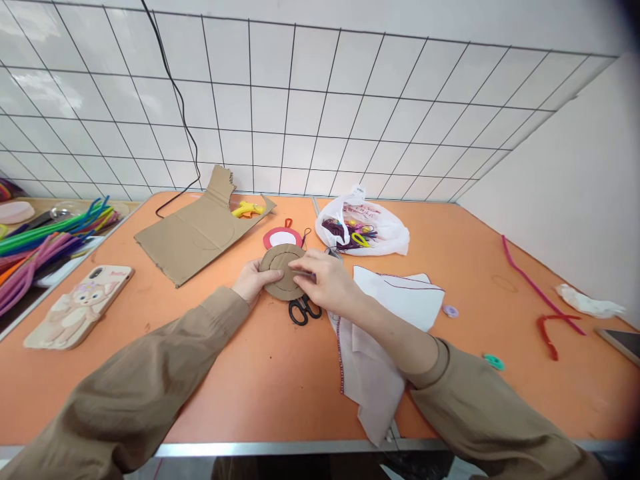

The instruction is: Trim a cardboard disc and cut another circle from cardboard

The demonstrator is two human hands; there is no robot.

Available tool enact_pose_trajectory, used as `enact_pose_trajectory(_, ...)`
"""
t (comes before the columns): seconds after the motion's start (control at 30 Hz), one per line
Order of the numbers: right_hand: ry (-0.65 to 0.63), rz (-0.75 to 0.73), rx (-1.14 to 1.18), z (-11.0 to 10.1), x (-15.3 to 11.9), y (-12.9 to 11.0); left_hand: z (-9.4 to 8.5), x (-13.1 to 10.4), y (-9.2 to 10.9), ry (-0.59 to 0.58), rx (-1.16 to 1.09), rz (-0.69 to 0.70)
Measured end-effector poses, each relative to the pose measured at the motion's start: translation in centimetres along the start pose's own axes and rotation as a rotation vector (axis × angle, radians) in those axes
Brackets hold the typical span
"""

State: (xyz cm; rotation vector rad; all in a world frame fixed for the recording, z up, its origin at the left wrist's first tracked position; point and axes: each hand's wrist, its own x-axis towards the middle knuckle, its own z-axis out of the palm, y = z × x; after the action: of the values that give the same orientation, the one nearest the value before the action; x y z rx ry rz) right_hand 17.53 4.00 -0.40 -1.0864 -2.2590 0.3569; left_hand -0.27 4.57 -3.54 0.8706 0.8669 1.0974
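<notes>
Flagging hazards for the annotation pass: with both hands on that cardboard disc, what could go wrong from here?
1. The black-handled scissors lie right under the right hand; a blind reach might catch the blades.
2. The cardboard disc is held between the left hand and the right; pressing could crease it.
3. The white cloth hangs over the table edge under the right forearm, which may drag it off.

1. My hands, left hand (253,280) and right hand (327,283), are meeting on the cardboard disc (281,270) mid-table (250,373).
2. Scissors (303,310) are lying just before it.
3. Cloth (385,320) is lying right of it.
4. The cardboard sheet (195,233) is sitting behind-left.
5. The phone (80,305) is resting far left.
6. The bag (363,230) is sitting behind-right.
</notes>
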Motion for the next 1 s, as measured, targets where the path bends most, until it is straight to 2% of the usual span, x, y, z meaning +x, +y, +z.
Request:
enact_pose_trajectory(0.1, -0.093, -0.035, -0.068, -0.2, 0.1, -0.3, 0.0, 0.0, 0.2, -0.014, 0.004, -0.008)
enact_pose_trajectory(0.23, -0.143, 0.094, -0.185, -2.5, 0.2, -0.1, -0.1, 0.0, 0.2, 0.004, 0.023, -0.031)
enact_pose_trajectory(0.33, -0.393, 0.145, -0.25, -4.9, 0.1, -0.2, 0.1, 0.0, 0.3, 0.03, 0.049, -0.062)
enact_pose_trajectory(0.4, -0.559, 0.054, -0.059, -5.6, 0.0, -0.7, 0.2, -0.1, 0.4, 0.029, 0.055, -0.074)
enact_pose_trajectory(0.43, -0.576, 0.012, 0.055, -5.6, 0.0, -1.0, 0.3, -0.2, 0.5, 0.019, 0.051, -0.075)
enact_pose_trajectory(0.47, -0.516, 0.006, 0.113, -5.4, 0.1, -1.3, 0.4, -0.2, 0.6, 0.009, 0.044, -0.073)
enact_pose_trajectory(0.53, -0.341, 0.096, 0.078, -4.6, 0.3, -1.6, 0.4, -0.3, 0.7, -0.009, 0.027, -0.072)
enact_pose_trajectory(0.63, -0.215, 0.212, 0.099, -3.5, 0.8, -1.2, 0.4, -0.3, 0.6, -0.008, 0.03, -0.064)
enact_pose_trajectory(0.7, -0.078, 0.228, 0.147, -3.0, 1.0, -0.5, 0.3, -0.2, 0.4, 0.011, 0.061, -0.042)
enact_pose_trajectory(0.77, 0.094, 0.184, 0.163, -2.6, 1.2, 0.1, 0.4, -0.2, 0.2, 0.028, 0.118, -0.003)
enact_pose_trajectory(0.83, 0.214, 0.102, 0.159, -2.3, 1.2, 0.5, 0.5, -0.3, 0.0, 0.036, 0.177, 0.032)
enact_pose_trajectory(1.0, 0.318, -0.156, 0.09, -1.7, 0.8, 0.5, 1.2, -1.0, 0.0, -0.003, 0.329, 0.155)
